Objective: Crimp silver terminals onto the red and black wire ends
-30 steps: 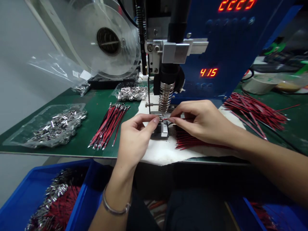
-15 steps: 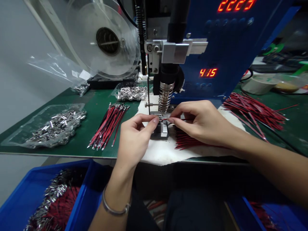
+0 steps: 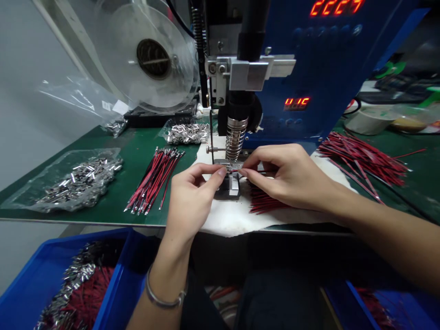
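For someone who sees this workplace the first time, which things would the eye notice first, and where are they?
Probably the glowing red digits high on the blue machine, upper right of the view. Then the left hand and right hand, fingertips close together below the metal coil at the centre. On the left, red and black wires lie beside a clear bag of shiny metal pieces.

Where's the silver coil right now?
In the head view, the silver coil is near the middle, directly below the black holder and just above the fingertips of the left hand and right hand.
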Demonstrator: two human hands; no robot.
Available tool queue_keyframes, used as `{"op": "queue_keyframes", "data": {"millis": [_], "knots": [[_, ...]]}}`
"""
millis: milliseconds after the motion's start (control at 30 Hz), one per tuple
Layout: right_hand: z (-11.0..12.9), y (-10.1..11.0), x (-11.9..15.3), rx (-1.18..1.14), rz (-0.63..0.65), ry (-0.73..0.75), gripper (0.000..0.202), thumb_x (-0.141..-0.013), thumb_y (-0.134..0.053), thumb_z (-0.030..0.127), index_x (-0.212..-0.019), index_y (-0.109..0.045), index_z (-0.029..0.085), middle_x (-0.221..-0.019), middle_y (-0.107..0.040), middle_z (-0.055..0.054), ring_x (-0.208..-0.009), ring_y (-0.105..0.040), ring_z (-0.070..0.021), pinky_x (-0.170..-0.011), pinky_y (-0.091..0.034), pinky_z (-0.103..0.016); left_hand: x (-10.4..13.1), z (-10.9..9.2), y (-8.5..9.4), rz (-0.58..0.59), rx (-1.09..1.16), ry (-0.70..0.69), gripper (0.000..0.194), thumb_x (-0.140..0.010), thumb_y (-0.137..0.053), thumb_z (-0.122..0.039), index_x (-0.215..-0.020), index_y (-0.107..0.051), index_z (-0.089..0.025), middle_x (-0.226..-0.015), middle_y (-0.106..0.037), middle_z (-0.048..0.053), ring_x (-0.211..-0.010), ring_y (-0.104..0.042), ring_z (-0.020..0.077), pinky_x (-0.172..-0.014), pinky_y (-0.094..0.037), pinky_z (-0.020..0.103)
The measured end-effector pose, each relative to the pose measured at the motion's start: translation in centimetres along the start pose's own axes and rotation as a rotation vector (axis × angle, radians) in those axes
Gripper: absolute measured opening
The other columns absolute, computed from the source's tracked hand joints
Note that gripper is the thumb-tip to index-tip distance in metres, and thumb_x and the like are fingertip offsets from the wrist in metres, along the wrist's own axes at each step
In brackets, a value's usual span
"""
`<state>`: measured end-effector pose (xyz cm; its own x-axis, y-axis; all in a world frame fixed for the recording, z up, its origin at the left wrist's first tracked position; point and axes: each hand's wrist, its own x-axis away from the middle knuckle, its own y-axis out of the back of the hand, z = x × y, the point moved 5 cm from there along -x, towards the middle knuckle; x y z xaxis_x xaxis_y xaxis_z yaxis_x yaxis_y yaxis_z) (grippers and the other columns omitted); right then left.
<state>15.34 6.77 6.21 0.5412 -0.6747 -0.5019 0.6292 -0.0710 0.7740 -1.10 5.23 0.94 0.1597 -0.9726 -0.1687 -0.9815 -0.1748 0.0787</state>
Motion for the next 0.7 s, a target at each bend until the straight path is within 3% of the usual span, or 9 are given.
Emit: {"op": "queue_keyframes", "data": {"millis": [700], "knots": [[-0.18, -0.05, 0.16, -0.022, 0.01, -0.035, 0.01, -0.081, -0.059, 0.018, -0.078, -0.068, 0.017, -0.069, -0.067, -0.001, -0.055, -0.054, -0.0105, -0.052, -0.037, -0.024, -0.01, 0.32, 0.07, 0.011, -0.002, 0.007, 0.025, -0.074, -0.074, -0.039, -0.087, -0.074, -0.018, -0.079, -0.07, 0.007, -0.069, -0.062, 0.0177, -0.06, -0.046, 0.028]]}}
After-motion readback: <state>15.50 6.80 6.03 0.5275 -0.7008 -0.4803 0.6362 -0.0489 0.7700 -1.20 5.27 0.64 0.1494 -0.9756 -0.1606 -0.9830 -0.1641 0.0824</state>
